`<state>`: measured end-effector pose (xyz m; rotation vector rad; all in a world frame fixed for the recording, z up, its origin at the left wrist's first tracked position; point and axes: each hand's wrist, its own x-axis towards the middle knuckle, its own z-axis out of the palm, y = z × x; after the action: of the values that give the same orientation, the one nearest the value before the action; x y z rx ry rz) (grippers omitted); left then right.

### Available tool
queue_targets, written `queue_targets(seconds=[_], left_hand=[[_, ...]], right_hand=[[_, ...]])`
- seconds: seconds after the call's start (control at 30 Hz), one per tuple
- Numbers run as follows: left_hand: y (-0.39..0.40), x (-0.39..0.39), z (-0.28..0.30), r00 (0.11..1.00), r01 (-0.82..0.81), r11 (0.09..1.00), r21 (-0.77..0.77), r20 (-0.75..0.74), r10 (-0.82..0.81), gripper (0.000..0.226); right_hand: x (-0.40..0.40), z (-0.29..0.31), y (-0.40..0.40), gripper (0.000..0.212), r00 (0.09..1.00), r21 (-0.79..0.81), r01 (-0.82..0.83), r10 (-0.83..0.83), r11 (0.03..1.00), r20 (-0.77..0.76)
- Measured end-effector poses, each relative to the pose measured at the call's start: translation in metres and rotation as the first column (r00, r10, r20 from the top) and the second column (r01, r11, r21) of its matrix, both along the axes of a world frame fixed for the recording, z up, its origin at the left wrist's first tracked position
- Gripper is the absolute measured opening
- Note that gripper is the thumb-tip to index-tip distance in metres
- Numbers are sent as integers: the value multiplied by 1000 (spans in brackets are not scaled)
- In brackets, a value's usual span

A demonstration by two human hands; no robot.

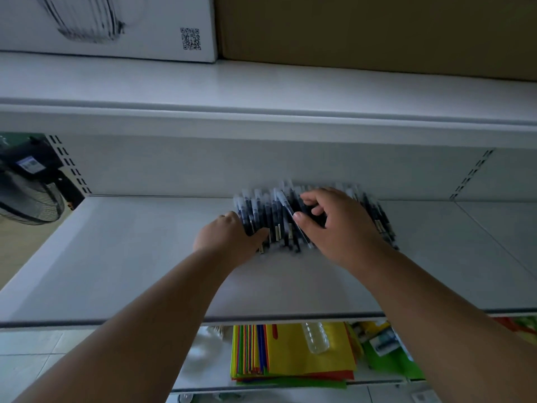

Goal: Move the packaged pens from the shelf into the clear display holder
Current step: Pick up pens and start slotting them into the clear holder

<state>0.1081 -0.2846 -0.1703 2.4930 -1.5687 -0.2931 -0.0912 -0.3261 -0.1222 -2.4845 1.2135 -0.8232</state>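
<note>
A pile of packaged dark pens [270, 212] in clear sleeves lies on the white shelf [130, 257], near its back wall. My left hand [232, 238] presses against the pile's left end, thumb curled round several pens. Over the right half of the pile, my right hand [334, 225] has its fingers curled over the pens and its thumb against one clear sleeve. The pile is blurred. No clear display holder is in view.
A white box [116, 27] and a brown carton [377, 33] stand on the shelf above. A black fan [29, 187] sits at the left. Below the shelf lie coloured folders [290, 356], a plastic bottle [315, 337] and green packets [389, 353].
</note>
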Motion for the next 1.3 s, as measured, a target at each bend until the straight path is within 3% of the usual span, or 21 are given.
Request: queue_targets(seconds=[0.27, 0.4, 0.57, 0.73, 0.87, 1.13, 1.2, 1.3], left_hand=[[0, 11, -3, 996, 86, 996, 19, 23, -87, 51], [1, 11, -2, 999, 52, 999, 6, -6, -52, 31], [0, 8, -2, 999, 21, 999, -36, -33, -22, 34], [22, 8, -2, 969, -95, 948, -304, -247, 18, 30], [48, 1, -9, 873, -180, 843, -507, -477, -100, 28], [88, 15, -17, 754, -169, 795, -582, -596, -276, 27], [98, 18, -16, 729, -171, 794, -583, -617, -297, 29], [108, 19, -14, 713, -156, 806, -571, -630, -307, 27]], right_hand=[[-1, -11, -13, 38, 999, 50, -11, 9, 999, 35], [-2, -14, -18, 38, 999, 72, -17, 13, 997, 52], [1, -17, -21, 39, 998, 86, -26, 21, 996, 64], [3, -22, -30, 32, 999, 98, 33, -37, 995, 34], [15, -28, -39, 23, 991, 160, 100, -85, 982, -100], [47, -19, -43, 18, 886, 54, 254, -210, 966, -414], [51, -17, -41, 20, 893, 71, 278, -230, 958, -387], [51, -15, -29, 19, 943, 140, 299, -269, 944, -196]])
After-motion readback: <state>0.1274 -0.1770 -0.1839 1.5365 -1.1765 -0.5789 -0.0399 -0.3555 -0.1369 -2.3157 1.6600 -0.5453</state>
